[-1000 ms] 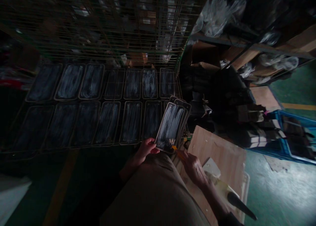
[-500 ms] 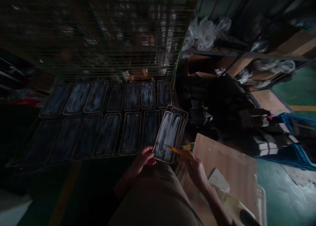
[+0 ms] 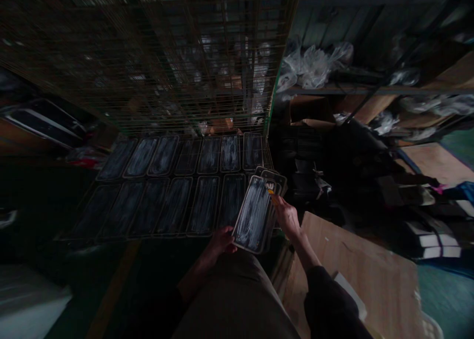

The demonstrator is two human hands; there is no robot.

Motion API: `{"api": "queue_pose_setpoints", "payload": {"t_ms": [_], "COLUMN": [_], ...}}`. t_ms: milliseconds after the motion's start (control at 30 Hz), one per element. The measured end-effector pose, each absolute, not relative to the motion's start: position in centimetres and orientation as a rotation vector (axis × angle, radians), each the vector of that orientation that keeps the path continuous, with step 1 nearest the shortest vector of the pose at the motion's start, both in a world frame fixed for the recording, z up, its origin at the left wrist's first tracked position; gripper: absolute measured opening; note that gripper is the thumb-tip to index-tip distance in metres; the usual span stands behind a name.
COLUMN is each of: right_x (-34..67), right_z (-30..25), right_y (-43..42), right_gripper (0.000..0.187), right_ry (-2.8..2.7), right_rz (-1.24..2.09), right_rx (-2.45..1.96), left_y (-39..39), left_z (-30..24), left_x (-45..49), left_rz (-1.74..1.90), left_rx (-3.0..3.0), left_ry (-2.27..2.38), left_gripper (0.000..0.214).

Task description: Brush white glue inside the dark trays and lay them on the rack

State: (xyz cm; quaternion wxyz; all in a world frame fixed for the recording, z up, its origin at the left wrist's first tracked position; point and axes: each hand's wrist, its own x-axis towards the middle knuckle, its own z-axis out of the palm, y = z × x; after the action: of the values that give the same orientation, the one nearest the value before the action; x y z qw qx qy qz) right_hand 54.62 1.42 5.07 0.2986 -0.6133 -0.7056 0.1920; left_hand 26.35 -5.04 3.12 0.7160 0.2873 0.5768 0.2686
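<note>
A dark rectangular panel (image 3: 251, 215) with rounded corners and a pale rim lies tilted before me, its face streaked with whitish coating. My left hand (image 3: 223, 240) is closed on its lower left edge. In my right hand (image 3: 287, 219) is a brush (image 3: 271, 190) with a yellow-orange handle, its pale bristles at the panel's upper right corner. More such panels (image 3: 282, 182) show from beneath it, overlapping. Two rows of streaked panels (image 3: 203, 205) lie to the left, the nearest close to my left hand.
Behind the rows stands a tall wire mesh cage (image 3: 222, 82). To the right, a wooden board (image 3: 370, 260) lies beside my right arm. Black stacked items (image 3: 307, 151) and shelves with plastic bags (image 3: 314, 64) are beyond it. A white object (image 3: 29, 309) is at lower left.
My right hand has moved the brush from the panel's lower middle up to its upper right corner. My left hand keeps its hold. The whole view has shifted slightly.
</note>
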Motion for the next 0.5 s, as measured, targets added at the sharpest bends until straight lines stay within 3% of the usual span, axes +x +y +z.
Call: {"api": "queue_pose_setpoints", "payload": {"t_ms": [267,367,500], "right_x": [55.3,56.3,57.1], "right_z": [8.0,9.1,9.5], "right_y": [-4.8,-6.4,-8.8], "right_gripper": [0.035,0.041,0.048], "right_ry": [-1.529,-1.342,-1.178], "right_rz": [0.909,0.788,0.529], "right_rx": [-1.612,-1.709,-1.826], "left_y": [-5.5,-5.0,-4.9], "left_z": [3.4,4.5,8.4], "left_x": [25.8,26.1,26.0], "left_rz": [0.625,0.628,0.669], "left_rx": [0.567,0.468,0.444], "left_ry": [1.104,1.087,1.064], "left_gripper": [0.068,0.07,0.05]}}
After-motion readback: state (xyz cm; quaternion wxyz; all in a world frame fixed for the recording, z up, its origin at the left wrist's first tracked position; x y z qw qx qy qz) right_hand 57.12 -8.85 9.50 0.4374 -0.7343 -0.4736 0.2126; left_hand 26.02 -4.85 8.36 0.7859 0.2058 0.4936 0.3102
